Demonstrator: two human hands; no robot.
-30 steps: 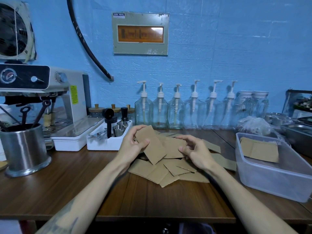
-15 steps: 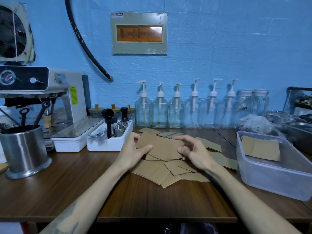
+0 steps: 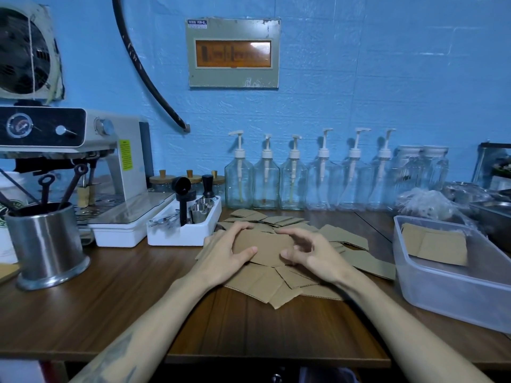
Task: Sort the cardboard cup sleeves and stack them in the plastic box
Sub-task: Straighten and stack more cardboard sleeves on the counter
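I saw left hand (image 3: 225, 254) and right hand (image 3: 313, 254) gripping one flat cardboard sleeve (image 3: 264, 248) between them, thumbs on its near edge, fingers curled over far edge. Sleeve sat just above loose sleeve pile (image 3: 279, 286) on wooden counter (image 3: 116, 305). Plastic box (image 3: 442, 291) stood right of pile, stacked sleeves (image 3: 435, 244) inside.

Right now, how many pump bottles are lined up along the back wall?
6, in one row against the blue wall. The lidded jars right of them carry no pumps. None looks hidden.
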